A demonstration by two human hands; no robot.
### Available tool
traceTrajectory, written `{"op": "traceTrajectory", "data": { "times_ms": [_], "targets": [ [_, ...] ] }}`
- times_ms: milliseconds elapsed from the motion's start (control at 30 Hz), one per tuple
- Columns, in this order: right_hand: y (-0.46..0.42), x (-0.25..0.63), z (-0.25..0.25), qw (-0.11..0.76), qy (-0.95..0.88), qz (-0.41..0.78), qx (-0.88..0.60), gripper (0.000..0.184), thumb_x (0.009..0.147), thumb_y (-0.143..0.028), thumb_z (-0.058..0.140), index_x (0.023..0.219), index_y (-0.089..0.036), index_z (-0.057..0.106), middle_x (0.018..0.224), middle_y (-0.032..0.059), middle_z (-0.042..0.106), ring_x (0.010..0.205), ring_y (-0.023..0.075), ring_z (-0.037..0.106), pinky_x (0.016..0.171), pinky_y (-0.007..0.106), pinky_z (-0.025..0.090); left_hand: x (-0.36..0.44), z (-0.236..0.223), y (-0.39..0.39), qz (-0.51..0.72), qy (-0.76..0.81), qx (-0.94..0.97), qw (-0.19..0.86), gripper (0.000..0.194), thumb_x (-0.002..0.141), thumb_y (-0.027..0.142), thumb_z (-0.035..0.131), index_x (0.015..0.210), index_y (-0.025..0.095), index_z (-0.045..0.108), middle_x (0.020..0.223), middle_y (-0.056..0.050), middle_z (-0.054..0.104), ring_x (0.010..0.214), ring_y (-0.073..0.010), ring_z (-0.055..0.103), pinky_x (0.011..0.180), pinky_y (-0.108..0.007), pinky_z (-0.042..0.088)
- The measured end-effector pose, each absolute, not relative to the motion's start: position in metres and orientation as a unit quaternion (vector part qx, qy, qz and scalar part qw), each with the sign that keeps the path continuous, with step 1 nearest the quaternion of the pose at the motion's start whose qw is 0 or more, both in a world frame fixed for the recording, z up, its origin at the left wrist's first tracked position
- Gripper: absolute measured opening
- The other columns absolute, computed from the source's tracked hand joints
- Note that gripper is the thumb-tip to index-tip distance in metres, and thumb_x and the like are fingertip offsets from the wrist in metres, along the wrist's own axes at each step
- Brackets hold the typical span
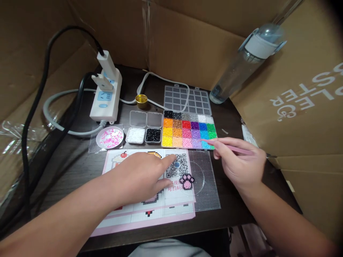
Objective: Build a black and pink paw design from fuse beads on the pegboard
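Observation:
In the head view, my right hand (242, 162) is closed around pink tweezers (235, 148). Their tip is over the purple and blue compartments at the right of an open bead box (175, 142), sorted by colour. My left hand (140, 175) is open above printed pattern sheets (144, 223), its index finger and thumb apart near a QR code (177, 166); whether it touches the paper I cannot tell. A paw made of black and pink beads (187, 182) lies just right of those fingers. A clear pegboard (207, 192) extends out to the right.
Left of the bead box are small cases of white beads (135, 135) and black beads (153, 135), plus a round dish (98, 142) of pink and white beads. Behind stand a gold cup (141, 101), a power strip (105, 101) with cables, and a bottle (235, 71). Cardboard walls (184, 43) surround the table.

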State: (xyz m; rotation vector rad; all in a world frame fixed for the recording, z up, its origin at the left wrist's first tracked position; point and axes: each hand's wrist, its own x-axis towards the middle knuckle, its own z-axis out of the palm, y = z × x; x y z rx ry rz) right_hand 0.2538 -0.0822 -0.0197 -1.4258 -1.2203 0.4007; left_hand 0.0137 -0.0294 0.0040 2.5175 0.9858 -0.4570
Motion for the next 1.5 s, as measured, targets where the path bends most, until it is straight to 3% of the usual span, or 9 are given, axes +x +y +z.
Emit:
{"op": "traceTrajectory", "data": {
  "times_ms": [100, 167, 300, 500, 1167, 1500],
  "targets": [
    [-0.108, 0.255, -0.008, 0.583, -0.549, 0.167, -0.576, 0.012, 0.085, -0.016, 0.080, 0.085, -0.027, 0.084, 0.085, 0.0032, 0.083, 0.063, 0.0187, 0.075, 0.059, 0.032, 0.065, 0.014, 0.002, -0.030, -0.165, 0.352, 0.902, 0.190, 0.063, 0.097, 0.051, 0.056, 0.154, 0.025, 0.049, 0.101, -0.014, 0.079, 0.088, -0.0332, 0.075, 0.071, -0.039, 0.053],
    [-0.124, 0.254, -0.006, 0.528, -0.614, 0.206, -0.549, 0.022, 0.084, -0.008, 0.078, 0.088, -0.029, 0.084, 0.087, 0.0024, 0.084, 0.075, 0.0222, 0.079, 0.070, 0.036, 0.068, 0.014, 0.001, -0.030, -0.160, 0.354, 0.902, 0.189, 0.064, 0.096, 0.053, 0.056, 0.155, 0.026, 0.049, 0.101, -0.014, 0.079, 0.088, -0.0332, 0.075, 0.071, -0.039, 0.053],
    [-0.140, 0.250, -0.016, 0.470, -0.674, 0.260, -0.507, 0.029, 0.083, -0.002, 0.075, 0.095, -0.027, 0.084, 0.084, 0.0035, 0.084, 0.072, 0.0225, 0.081, 0.065, 0.033, 0.068, 0.014, -0.002, -0.029, -0.161, 0.361, 0.899, 0.188, 0.067, 0.094, 0.054, 0.058, 0.155, 0.026, 0.049, 0.099, -0.013, 0.079, 0.088, -0.0327, 0.074, 0.072, -0.038, 0.052],
    [-0.142, 0.248, -0.033, 0.476, -0.668, 0.285, -0.496, 0.026, 0.084, -0.002, 0.073, 0.093, -0.024, 0.084, 0.084, 0.0056, 0.084, 0.071, 0.0228, 0.081, 0.064, 0.034, 0.067, 0.013, -0.004, -0.029, -0.164, 0.352, 0.907, 0.164, 0.066, 0.095, 0.060, 0.052, 0.152, 0.027, 0.050, 0.099, -0.012, 0.079, 0.086, -0.0330, 0.073, 0.068, -0.037, 0.048],
    [-0.145, 0.253, -0.038, 0.465, -0.676, 0.296, -0.489, 0.029, 0.084, 0.002, 0.072, 0.096, -0.022, 0.082, 0.087, 0.0049, 0.084, 0.074, 0.0202, 0.079, 0.066, 0.032, 0.065, 0.014, -0.005, -0.028, -0.158, 0.355, 0.905, 0.173, 0.067, 0.094, 0.059, 0.053, 0.153, 0.027, 0.050, 0.101, -0.012, 0.079, 0.088, -0.0338, 0.073, 0.070, -0.037, 0.048],
    [-0.144, 0.253, -0.036, 0.468, -0.681, 0.290, -0.484, 0.027, 0.083, 0.003, 0.072, 0.094, -0.019, 0.081, 0.085, 0.0054, 0.083, 0.073, 0.0182, 0.079, 0.066, 0.028, 0.064, 0.015, -0.002, -0.029, -0.160, 0.337, 0.916, 0.147, 0.064, 0.097, 0.057, 0.052, 0.153, 0.027, 0.048, 0.092, -0.009, 0.079, 0.077, -0.0302, 0.073, 0.058, -0.033, 0.037]
  ]
}}
